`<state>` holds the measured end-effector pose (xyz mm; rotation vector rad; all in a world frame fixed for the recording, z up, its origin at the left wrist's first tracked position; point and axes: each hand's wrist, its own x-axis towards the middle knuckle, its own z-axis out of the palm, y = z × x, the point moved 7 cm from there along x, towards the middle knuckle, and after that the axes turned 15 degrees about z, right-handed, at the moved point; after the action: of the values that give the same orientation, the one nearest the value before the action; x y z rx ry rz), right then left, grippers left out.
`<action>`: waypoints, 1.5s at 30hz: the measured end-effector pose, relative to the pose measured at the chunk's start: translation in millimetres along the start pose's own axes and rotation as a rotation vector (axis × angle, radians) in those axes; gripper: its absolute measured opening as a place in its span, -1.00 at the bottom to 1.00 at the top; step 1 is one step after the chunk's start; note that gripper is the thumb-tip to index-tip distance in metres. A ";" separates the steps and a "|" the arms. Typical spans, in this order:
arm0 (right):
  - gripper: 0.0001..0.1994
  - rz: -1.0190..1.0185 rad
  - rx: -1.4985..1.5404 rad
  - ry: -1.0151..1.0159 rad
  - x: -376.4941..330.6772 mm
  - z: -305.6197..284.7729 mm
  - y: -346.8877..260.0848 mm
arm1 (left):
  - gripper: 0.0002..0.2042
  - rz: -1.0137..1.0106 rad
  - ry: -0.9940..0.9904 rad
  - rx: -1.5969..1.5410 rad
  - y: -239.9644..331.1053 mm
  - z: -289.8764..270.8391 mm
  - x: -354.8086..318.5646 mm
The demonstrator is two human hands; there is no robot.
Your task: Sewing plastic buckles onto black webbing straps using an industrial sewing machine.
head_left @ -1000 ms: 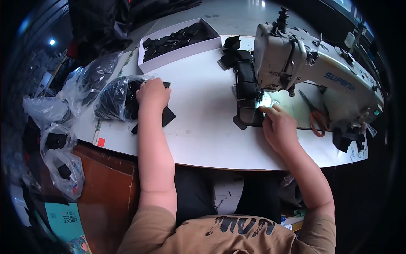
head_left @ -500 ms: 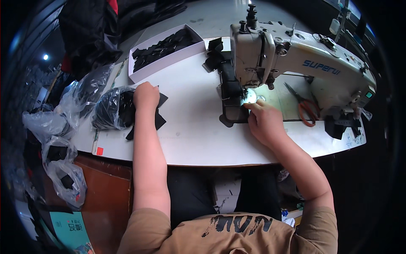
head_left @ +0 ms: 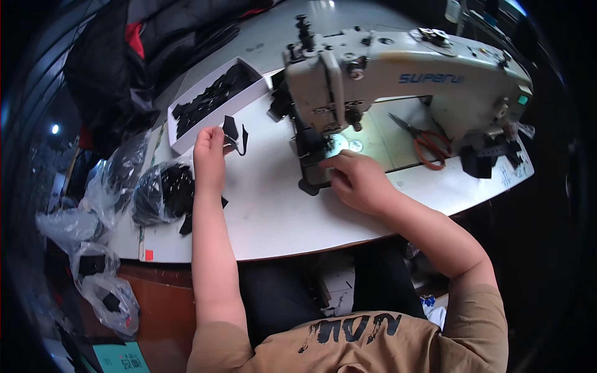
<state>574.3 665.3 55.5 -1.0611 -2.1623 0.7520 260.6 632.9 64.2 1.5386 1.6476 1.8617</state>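
Raised over the white table, my left hand [head_left: 209,149] pinches a small black fabric piece [head_left: 230,127]; a thin black strip curls off beside it. My right hand [head_left: 359,181] rests on the bed of the sewing machine [head_left: 398,74], just in front of the lit needle area. Its fingers are curled together, with the tips against the dark material [head_left: 314,166] by the presser foot. Whatever they grip there is hidden. An open clear plastic bag [head_left: 149,199] spilling black pieces lies left of my left forearm.
Behind my left hand stands a white box [head_left: 214,118] of black pieces. Orange-handled scissors [head_left: 429,146] lie under the machine's arm, with black scraps [head_left: 482,158] to their right. More plastic bags [head_left: 112,301] hang at the left table edge. Dark garments [head_left: 112,81] are heaped at the far left.
My left hand has lifted away from the bag's mouth and now holds a black fabric piece. The right hand stays by the needle. The whole view has shifted, with the machine further left in it.
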 end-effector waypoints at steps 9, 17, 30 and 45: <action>-0.46 0.504 0.848 -0.539 1.0 9.0 6.7 | -0.86 0.344 -0.434 -0.278 69.2 96.7 -57.9; -0.60 0.532 1.132 -0.574 7.5 20.5 22.6 | -0.77 0.951 -0.646 0.229 128.2 120.1 -78.2; -0.75 0.541 0.679 -0.307 8.9 10.4 29.9 | -0.84 0.899 -0.499 0.326 116.2 110.7 -70.3; -0.77 0.502 0.573 -0.209 9.7 3.5 24.2 | -0.80 -0.038 -0.558 0.040 47.3 123.3 -72.8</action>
<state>578.6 685.0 38.6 -1.2472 -1.6620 1.6559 409.7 637.1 42.2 1.8108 1.4370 1.2214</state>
